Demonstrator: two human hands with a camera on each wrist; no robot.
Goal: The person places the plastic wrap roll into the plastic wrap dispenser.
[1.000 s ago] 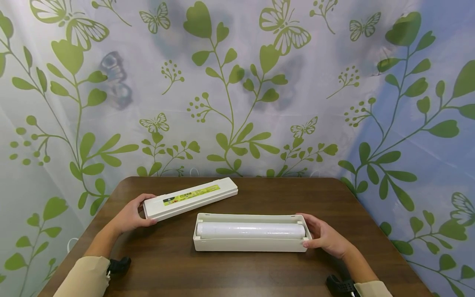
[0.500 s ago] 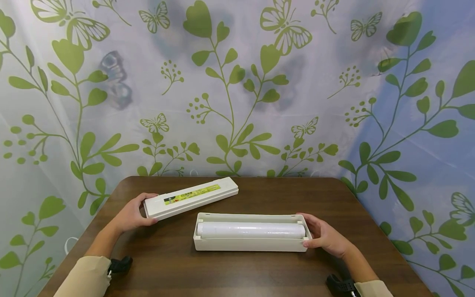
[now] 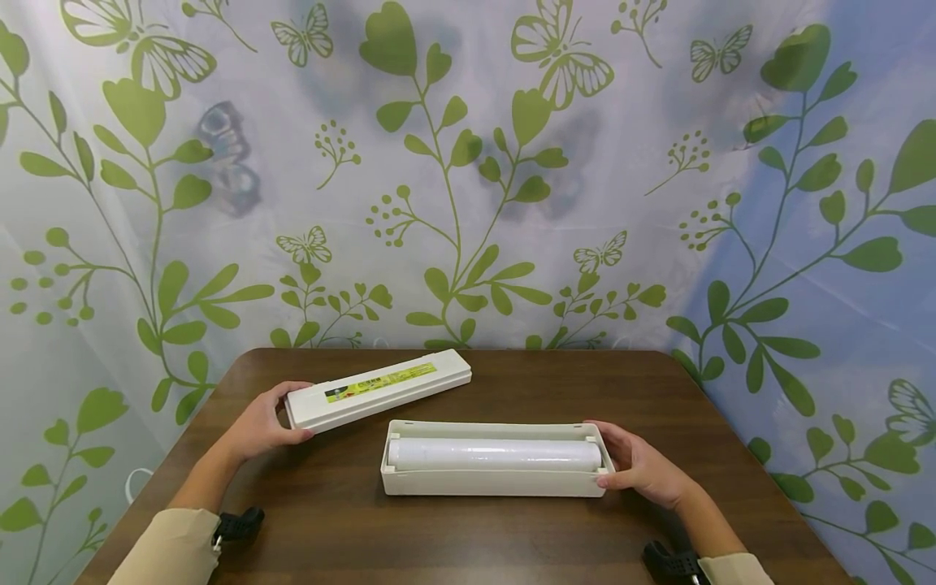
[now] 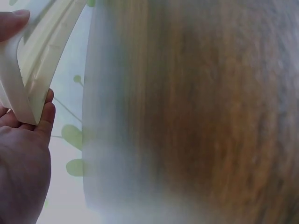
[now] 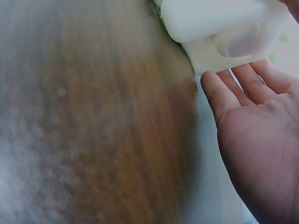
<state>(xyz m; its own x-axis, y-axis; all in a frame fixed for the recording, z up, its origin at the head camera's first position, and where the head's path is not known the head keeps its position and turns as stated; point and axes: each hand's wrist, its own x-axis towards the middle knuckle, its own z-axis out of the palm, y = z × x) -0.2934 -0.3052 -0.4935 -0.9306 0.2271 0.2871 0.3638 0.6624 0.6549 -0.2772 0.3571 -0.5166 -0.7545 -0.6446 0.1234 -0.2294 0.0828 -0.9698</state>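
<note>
In the head view, a long white lid [image 3: 380,390] with a yellow-green label slants across the back left of the table. My left hand [image 3: 256,422] grips its left end, thumb at the near edge and fingers at the far edge. The left wrist view shows that lid end [image 4: 35,88] between thumb and fingers. Nearer me lies an open white cling film box [image 3: 493,484], a white roll of cling film [image 3: 493,454] inside along its length. My right hand [image 3: 647,467] holds the box's right end, thumb at the near corner, fingers round the far corner.
Both things are over a brown wooden table [image 3: 497,544]. Behind it hangs a pale curtain [image 3: 468,203] printed with green leaves and butterflies. A black wrist strap [image 3: 237,526] is on the left arm, another black strap [image 3: 673,562] on the right.
The lid has shifted very slightly to the right with my left hand on it. The box, the roll and my right hand stay where they were.
</note>
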